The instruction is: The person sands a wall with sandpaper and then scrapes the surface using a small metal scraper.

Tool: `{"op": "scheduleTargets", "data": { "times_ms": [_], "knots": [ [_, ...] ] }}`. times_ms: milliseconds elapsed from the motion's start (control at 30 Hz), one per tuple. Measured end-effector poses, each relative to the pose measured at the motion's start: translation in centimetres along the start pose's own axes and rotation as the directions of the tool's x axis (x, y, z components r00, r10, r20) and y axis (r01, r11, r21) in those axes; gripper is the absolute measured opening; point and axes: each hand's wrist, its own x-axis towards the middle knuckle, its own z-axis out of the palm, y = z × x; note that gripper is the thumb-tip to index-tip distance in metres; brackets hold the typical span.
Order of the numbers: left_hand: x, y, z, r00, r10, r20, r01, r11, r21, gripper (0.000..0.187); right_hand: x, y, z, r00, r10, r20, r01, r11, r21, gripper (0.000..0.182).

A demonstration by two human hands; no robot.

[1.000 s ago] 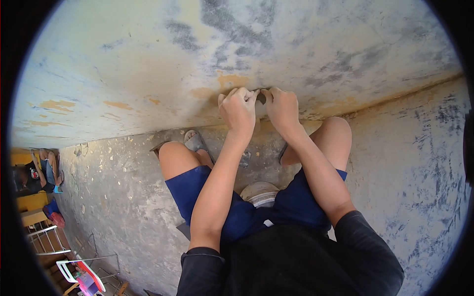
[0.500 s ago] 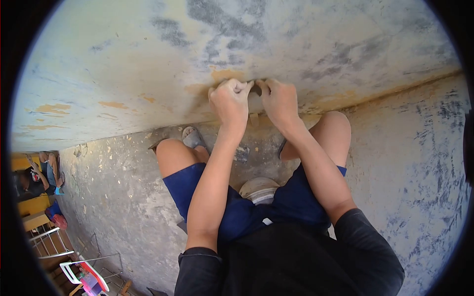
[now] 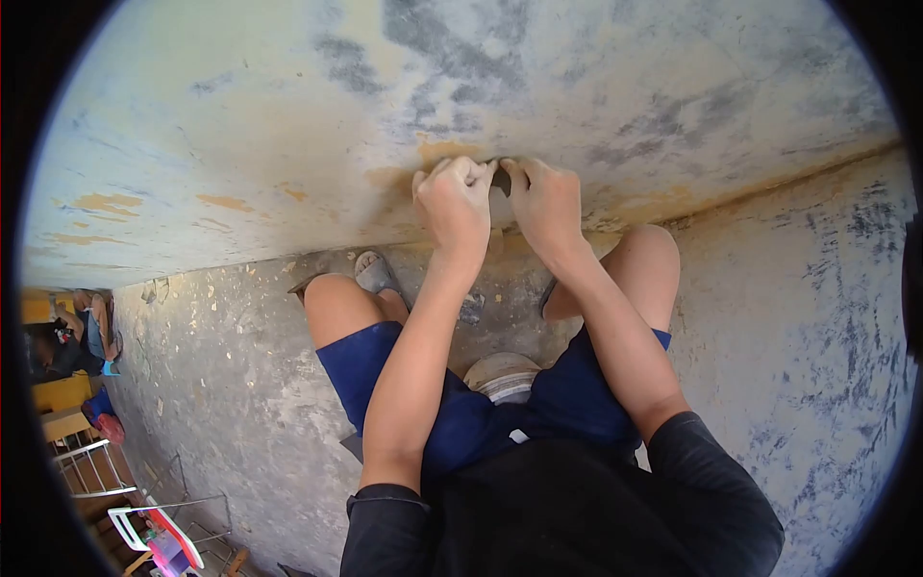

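Both hands are up against the patchy pale wall, close above its foot. My left hand is closed, with thumb and finger pinching one edge of a small dark curved sheet that looks like sandpaper. The other edge is pinched by my right hand, also closed. Between the two hands the sheet bows downward. Pale dust covers the fingers. Next to my left hand, an ochre patch shows on the wall. The side of the sheet toward the wall is hidden.
A whitish bucket is between my thighs on the speckled grey floor. Another wall meets this one at the right. At far left are a person, a white metal rack and a red-and-white chair-like item.
The view has shifted slightly, so the wall marks sit a little farther right. My left hand is slightly nearer my right hand. Both still pinch the sandpaper.
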Motion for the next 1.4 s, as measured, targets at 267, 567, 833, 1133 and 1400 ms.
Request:
{"op": "scheduleTargets", "data": {
  "times_ms": [267,567,833,1133,1400],
  "knots": [
    [-0.1,-0.4,0.0,0.999,0.033,-0.016,-0.034,0.999,-0.022,0.026,-0.6,0.6,0.7,0.994,0.059,0.095,-0.056,0.998,-0.035,0.029],
    [-0.3,-0.1,0.1,0.998,-0.048,0.050,0.049,0.999,-0.010,0.022,-0.9,0.6,0.8,1.000,0.007,0.017,-0.007,1.000,-0.005,0.028],
    [-0.5,-0.7,0.8,0.997,-0.060,0.050,0.061,0.998,-0.026,0.026,-1.2,0.5,0.9,0.997,0.050,0.052,-0.050,0.999,-0.008,0.026],
    [-0.3,-0.3,0.7,0.999,-0.039,0.007,0.039,0.999,-0.017,0.029,-1.3,0.3,0.5,0.999,0.033,0.043,-0.034,0.999,0.014,0.022],
    [-0.4,-0.8,0.7,0.997,-0.062,0.042,0.064,0.996,-0.067,0.028,-1.4,0.7,0.7,0.998,0.038,0.049,-0.037,0.999,-0.024,0.025]
  ]
}}
